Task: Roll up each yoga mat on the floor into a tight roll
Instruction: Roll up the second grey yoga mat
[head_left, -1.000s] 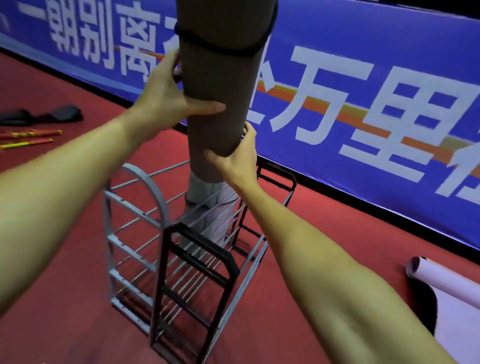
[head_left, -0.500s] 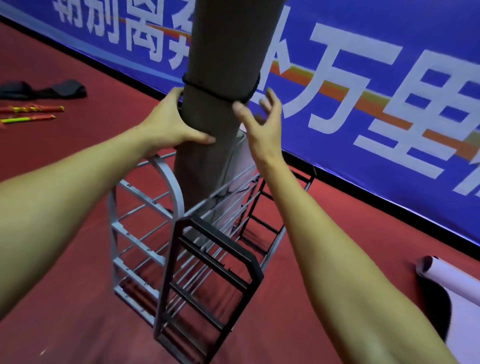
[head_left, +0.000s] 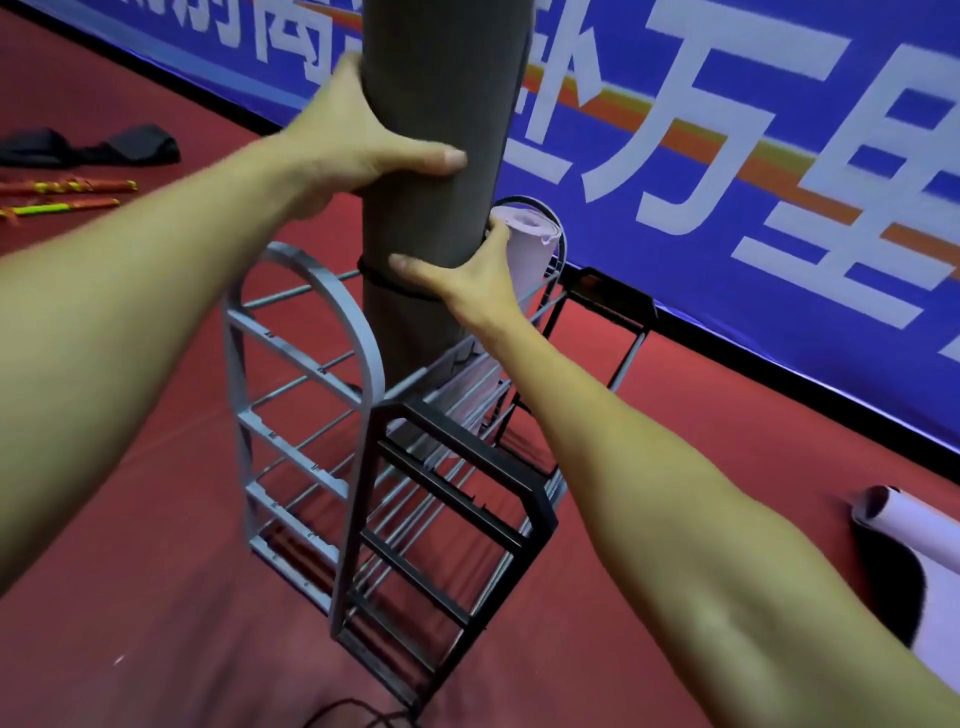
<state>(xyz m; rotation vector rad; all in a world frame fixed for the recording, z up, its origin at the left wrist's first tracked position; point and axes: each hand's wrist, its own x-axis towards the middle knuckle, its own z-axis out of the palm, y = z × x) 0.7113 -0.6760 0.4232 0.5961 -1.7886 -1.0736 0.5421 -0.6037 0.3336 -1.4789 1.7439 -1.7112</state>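
A rolled grey-brown yoga mat (head_left: 441, 104) stands upright, its lower end down inside a metal rack (head_left: 363, 415). A black band (head_left: 384, 283) circles the roll low down. My left hand (head_left: 358, 140) grips the roll from the left, thumb across its front. My right hand (head_left: 462, 270) holds it lower at the band, fingers curled round the right side. A pale lilac rolled mat (head_left: 524, 244) stands in the rack just behind the right hand. At the right edge a lilac mat (head_left: 914, 530) lies on the floor, partly rolled.
The rack has a grey arched frame (head_left: 306, 374) and a black frame (head_left: 457, 519) on red flooring. A blue banner (head_left: 727, 156) runs along the wall behind. Black cloth (head_left: 104, 148) and coloured sticks (head_left: 67, 195) lie far left. A black cable (head_left: 358, 712) lies at the bottom.
The grey-brown roll has dropped further into the rack, the band now much lower. My right hand, lifted off with spread fingers before, now holds the roll at the band. My left hand sits higher.
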